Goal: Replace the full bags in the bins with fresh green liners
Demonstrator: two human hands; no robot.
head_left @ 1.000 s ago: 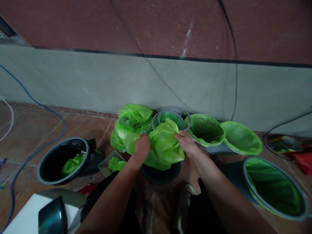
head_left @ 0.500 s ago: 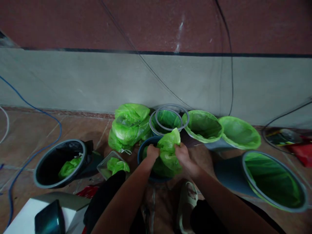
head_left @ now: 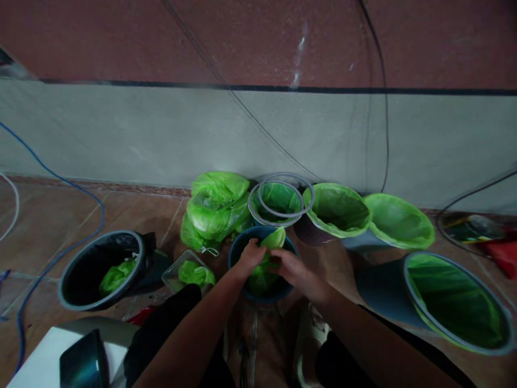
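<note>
A dark blue round bin (head_left: 262, 231) stands on the tiled floor between my forearms. A crumpled green plastic bag (head_left: 262, 283) sits down inside it, with one corner (head_left: 273, 238) sticking up near the far rim. My left hand (head_left: 250, 257) grips the bag at the near-left of the opening. My right hand (head_left: 293, 269) reaches in from the right, its fingers on the same bag. Much of the bag is hidden under my hands.
Behind the bin lie a heap of green bags (head_left: 216, 207) and bins lined in green (head_left: 337, 210). A large lined bin (head_left: 454, 302) lies tilted right. At left are a black-lined bin (head_left: 100, 272), a clear tray (head_left: 186, 275) and a blue cable (head_left: 52, 248).
The green bag has sunk down into the blue bin, and both hands have dropped with it. The bin's rim now shows nearly all the way round.
</note>
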